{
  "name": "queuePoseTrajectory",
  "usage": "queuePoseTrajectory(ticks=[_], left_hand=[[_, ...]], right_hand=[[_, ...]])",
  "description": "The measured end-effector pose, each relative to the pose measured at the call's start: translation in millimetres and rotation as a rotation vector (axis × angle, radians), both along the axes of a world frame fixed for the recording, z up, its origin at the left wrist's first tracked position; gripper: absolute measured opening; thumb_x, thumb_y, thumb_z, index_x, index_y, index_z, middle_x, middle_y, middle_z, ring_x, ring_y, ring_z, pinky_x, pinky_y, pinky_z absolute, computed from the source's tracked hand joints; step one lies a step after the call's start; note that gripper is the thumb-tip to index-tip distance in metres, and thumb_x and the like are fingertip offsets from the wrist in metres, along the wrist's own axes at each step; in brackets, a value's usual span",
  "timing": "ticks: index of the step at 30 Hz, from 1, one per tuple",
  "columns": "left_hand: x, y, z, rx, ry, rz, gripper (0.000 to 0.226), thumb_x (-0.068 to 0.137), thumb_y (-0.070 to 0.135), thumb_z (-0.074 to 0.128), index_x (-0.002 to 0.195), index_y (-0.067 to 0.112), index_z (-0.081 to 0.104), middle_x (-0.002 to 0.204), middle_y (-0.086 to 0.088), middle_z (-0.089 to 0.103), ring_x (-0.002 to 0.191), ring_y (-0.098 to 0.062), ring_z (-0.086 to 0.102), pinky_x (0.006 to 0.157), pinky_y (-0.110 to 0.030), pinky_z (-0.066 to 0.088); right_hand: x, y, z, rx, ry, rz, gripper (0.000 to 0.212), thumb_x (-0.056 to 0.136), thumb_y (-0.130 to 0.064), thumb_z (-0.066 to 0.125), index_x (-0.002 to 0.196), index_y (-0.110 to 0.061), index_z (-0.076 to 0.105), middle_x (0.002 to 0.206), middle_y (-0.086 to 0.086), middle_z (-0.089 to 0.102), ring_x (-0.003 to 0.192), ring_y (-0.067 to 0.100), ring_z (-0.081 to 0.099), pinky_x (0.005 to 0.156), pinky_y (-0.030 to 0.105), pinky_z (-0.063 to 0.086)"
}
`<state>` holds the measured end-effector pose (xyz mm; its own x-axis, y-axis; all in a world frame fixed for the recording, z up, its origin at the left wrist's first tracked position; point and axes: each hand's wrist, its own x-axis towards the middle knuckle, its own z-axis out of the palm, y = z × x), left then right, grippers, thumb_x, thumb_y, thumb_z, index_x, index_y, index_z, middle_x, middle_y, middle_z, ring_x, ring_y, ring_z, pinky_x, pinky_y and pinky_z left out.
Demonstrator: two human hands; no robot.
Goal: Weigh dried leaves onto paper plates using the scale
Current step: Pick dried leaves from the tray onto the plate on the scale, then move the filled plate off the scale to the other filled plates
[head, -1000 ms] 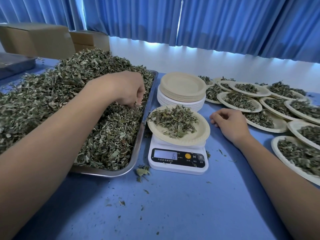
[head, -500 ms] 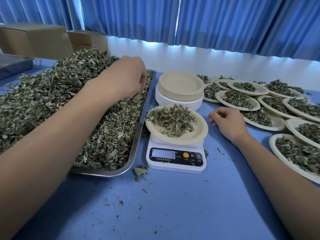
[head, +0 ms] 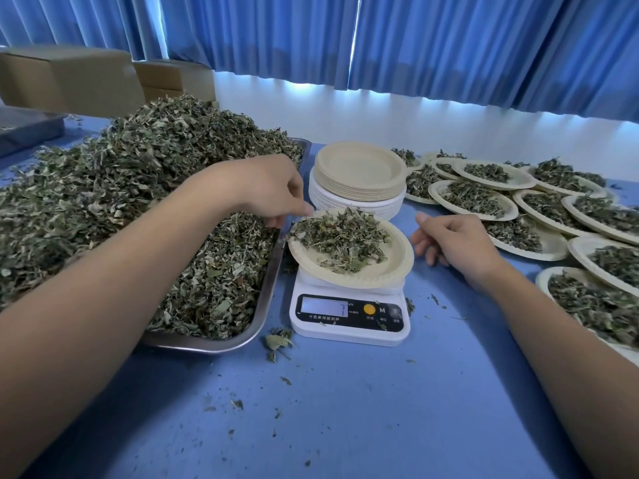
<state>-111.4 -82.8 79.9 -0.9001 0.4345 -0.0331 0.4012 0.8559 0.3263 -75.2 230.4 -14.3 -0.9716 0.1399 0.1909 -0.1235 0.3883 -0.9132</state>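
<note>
Step in hand: topping up the portion.

- My left hand point(head: 269, 191) is over the far-left rim of the plate point(head: 397, 267) that sits on the scale point(head: 349, 326). Its fingers point(head: 297, 206) are drawn together on what looks like a small pinch of dried leaves point(head: 342, 236), right at the edge of the pile on the plate.
- The pile lies toward the plate's far-left side; the near-right part is bare.
- My right hand point(head: 453, 243) rests on the blue surface point(head: 345, 409) just right of the plate. Its fingers point(head: 430, 252) are loosely curled and hold nothing.
- Supply is heaped in the metal tray point(head: 207, 344) on the left. A stack of empty plates point(head: 359, 174) stands just beyond the scale, and filled plates point(head: 477, 198) are spread out to the right.
- The display point(head: 325, 307) is lit, but its digit is too faint to trust.

My read is that the portion is close to weight and I am adjusting in pinches. Next I should let the pinch fall on the pile, lift the hand clear so nothing presses on the plate, then read. If the weight is right, the right hand is placed to carry the plate off. The leaves are light and crumbly, so they spill easily.
</note>
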Motion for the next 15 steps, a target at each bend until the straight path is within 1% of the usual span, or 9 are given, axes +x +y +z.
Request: queuePoseTrajectory(ticks=[2,3,5,6,8,10,11,13,15], left_hand=[[0,4,-7,-0.039,-0.008,-0.013,0.021,0.094,0.038,0.066,0.091,0.017,0.070,0.064,0.002,0.073,0.048,-0.003,0.064,0.057,-0.026,0.044],[0,7,-9,-0.045,0.011,-0.011,0.019,0.093,0.036,0.067,0.094,0.017,0.069,0.062,0.001,0.072,0.046,-0.003,0.063,0.055,-0.026,0.043],[1,15,-15,-0.055,0.054,-0.010,0.018,0.092,0.033,0.067,0.101,0.018,0.066,0.061,0.004,0.067,0.047,-0.007,0.062,0.053,-0.025,0.040],[2,19,-18,-0.060,0.071,-0.019,0.020,0.092,0.033,0.067,0.105,0.019,0.064,0.065,0.007,0.062,0.050,-0.008,0.060,0.052,-0.024,0.039],[2,24,-25,-0.056,0.098,-0.041,0.022,0.091,0.033,0.067,0.109,0.022,0.062,0.071,0.012,0.052,0.058,-0.003,0.052,0.053,-0.023,0.036],[-1,27,-30,-0.005,0.110,-0.040,0.019,0.090,0.033,0.068,0.106,0.024,0.062,0.075,0.012,0.054,0.064,-0.003,0.052,0.056,-0.024,0.040],[-2,29,-31,0.036,0.124,-0.031,0.017,0.090,0.034,0.067,0.104,0.025,0.063,0.080,0.011,0.058,0.069,-0.006,0.055,0.061,-0.027,0.045],[-4,37,-29,0.123,0.184,-0.006,0.011,0.091,0.037,0.065,0.097,0.028,0.063,0.088,0.006,0.064,0.075,-0.013,0.062,0.072,-0.035,0.054],[-4,52,-24,0.202,0.269,0.020,0.014,0.092,0.045,0.063,0.090,0.031,0.060,0.078,0.006,0.064,0.069,-0.014,0.062,0.064,-0.033,0.051]], right_hand=[[6,-4,7,-0.051,-0.136,0.105,0.044,0.091,-0.049,0.070,0.075,-0.009,0.075,0.068,0.016,0.068,0.045,0.020,0.053,0.037,0.021,0.033],[8,-8,9,-0.057,-0.197,0.160,0.039,0.088,-0.049,0.072,0.074,-0.012,0.074,0.067,0.014,0.067,0.045,0.020,0.054,0.037,0.021,0.032],[11,-15,11,-0.067,-0.257,0.224,0.029,0.091,-0.036,0.074,0.073,-0.014,0.067,0.064,0.010,0.066,0.046,0.019,0.057,0.038,0.021,0.034],[12,-17,12,-0.073,-0.262,0.219,0.026,0.092,-0.028,0.074,0.074,-0.014,0.063,0.061,0.008,0.064,0.046,0.017,0.056,0.038,0.021,0.035],[11,-22,15,-0.087,-0.263,0.162,0.022,0.093,-0.014,0.070,0.074,-0.013,0.060,0.059,0.007,0.058,0.048,0.017,0.050,0.040,0.022,0.038],[12,-23,19,-0.116,-0.270,0.103,0.020,0.093,-0.006,0.067,0.074,-0.010,0.062,0.067,0.014,0.056,0.056,0.023,0.048,0.046,0.026,0.039],[12,-21,21,-0.146,-0.271,0.081,0.019,0.093,-0.005,0.066,0.075,-0.008,0.064,0.068,0.014,0.057,0.057,0.023,0.049,0.048,0.027,0.040],[13,-14,29,-0.216,-0.255,0.046,0.016,0.093,-0.005,0.066,0.078,-0.005,0.066,0.061,0.009,0.058,0.052,0.018,0.052,0.045,0.025,0.043],[14,-4,38,-0.278,-0.213,0.016,0.013,0.094,-0.007,0.067,0.082,-0.003,0.067,0.056,0.004,0.059,0.047,0.013,0.054,0.043,0.023,0.044]])
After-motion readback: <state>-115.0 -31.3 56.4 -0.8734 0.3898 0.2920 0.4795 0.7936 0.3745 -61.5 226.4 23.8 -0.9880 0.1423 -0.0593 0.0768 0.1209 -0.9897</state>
